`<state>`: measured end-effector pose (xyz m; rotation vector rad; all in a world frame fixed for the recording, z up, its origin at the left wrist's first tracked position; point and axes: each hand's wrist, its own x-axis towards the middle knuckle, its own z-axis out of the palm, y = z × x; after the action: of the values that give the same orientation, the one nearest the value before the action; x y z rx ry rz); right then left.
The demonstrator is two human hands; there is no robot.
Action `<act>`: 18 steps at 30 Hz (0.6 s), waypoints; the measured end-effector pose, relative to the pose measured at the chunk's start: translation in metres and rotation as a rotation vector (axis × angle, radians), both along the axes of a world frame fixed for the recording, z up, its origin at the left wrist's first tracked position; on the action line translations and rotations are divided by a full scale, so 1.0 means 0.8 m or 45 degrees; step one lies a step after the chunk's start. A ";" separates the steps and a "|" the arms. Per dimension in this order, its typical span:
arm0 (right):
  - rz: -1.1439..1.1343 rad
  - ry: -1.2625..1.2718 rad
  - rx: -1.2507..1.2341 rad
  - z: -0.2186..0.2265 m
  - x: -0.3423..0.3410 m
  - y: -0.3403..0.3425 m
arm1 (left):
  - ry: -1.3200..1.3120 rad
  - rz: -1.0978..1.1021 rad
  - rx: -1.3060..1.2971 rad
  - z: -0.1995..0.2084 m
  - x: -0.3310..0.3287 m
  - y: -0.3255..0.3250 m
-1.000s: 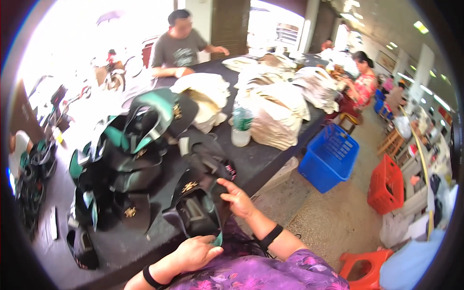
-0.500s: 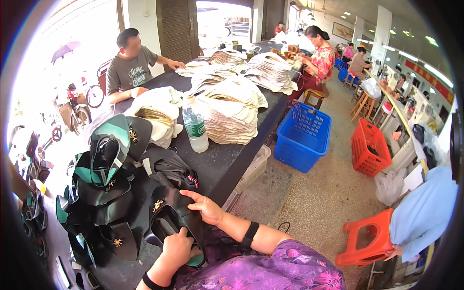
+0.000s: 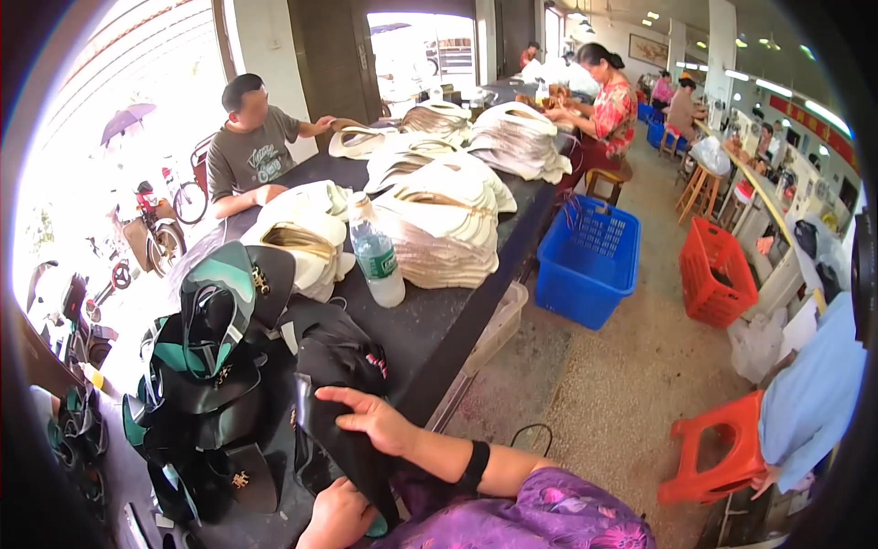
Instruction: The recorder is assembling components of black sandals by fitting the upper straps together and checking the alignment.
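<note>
Seemingly unfinished, the black leather-like shoe upper (image 3: 352,457) is by the near edge of the long black table (image 3: 434,320), left hand (image 3: 340,514) gripping, right hand (image 3: 377,423) spread against it, the heaped gold-trimmed black uppers (image 3: 215,395) finished or waiting, unclear which

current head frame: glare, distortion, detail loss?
Head view: daylight blows out the left background around the umbrella; head view: fisheye bends straight edges toward a dark rim; head view: the black upper by the right hand shows little surface detail.
</note>
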<state>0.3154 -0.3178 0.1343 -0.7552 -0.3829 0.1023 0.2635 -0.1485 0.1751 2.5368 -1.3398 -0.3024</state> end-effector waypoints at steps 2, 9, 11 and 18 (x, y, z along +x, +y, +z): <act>0.127 0.019 0.128 0.001 0.004 -0.001 | -0.033 0.024 -0.071 0.007 -0.003 -0.005; 0.119 0.063 0.215 0.005 0.013 0.005 | -0.235 0.196 0.092 0.011 -0.011 0.000; 0.032 0.129 0.189 -0.009 0.018 0.002 | -0.246 0.123 -0.115 0.019 -0.008 -0.009; -0.066 0.145 0.156 -0.015 0.032 -0.001 | 0.027 0.083 -0.242 0.020 0.002 -0.010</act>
<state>0.3412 -0.3184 0.1224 -0.6347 -0.2583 0.0720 0.2650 -0.1565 0.1910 2.4070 -1.2133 -0.1793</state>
